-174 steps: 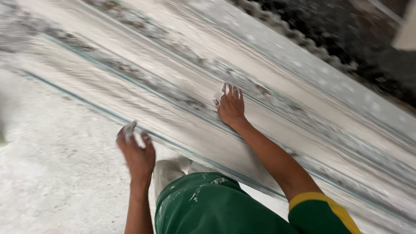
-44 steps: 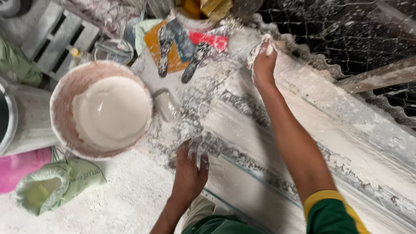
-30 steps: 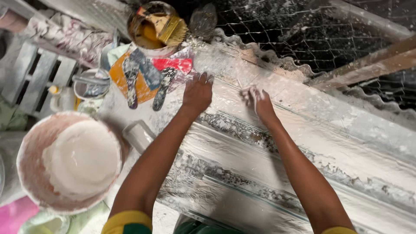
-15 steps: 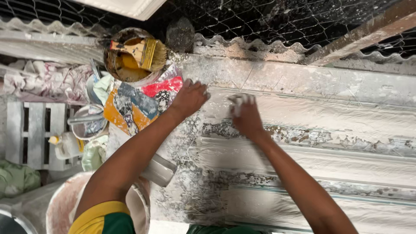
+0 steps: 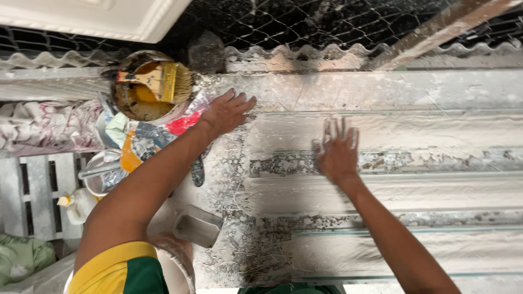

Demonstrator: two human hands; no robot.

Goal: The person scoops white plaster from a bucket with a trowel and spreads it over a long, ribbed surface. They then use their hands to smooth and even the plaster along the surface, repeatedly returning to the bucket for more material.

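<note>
While white dust covers the ridged table [image 5: 414,190], the left hand [image 5: 226,111] and right hand [image 5: 338,152] press flat on it, fingers spread, holding nothing, a brush pot [image 5: 147,87] just beside the left.

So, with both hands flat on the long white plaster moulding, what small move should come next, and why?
Probably a short sweep of the right hand further right along the long white ridged plaster moulding. That hand lies spread on a rough, patchy grey band, which continues to its right. The left hand rests flat near the moulding's end, as if steadying, so it could stay put.
</note>
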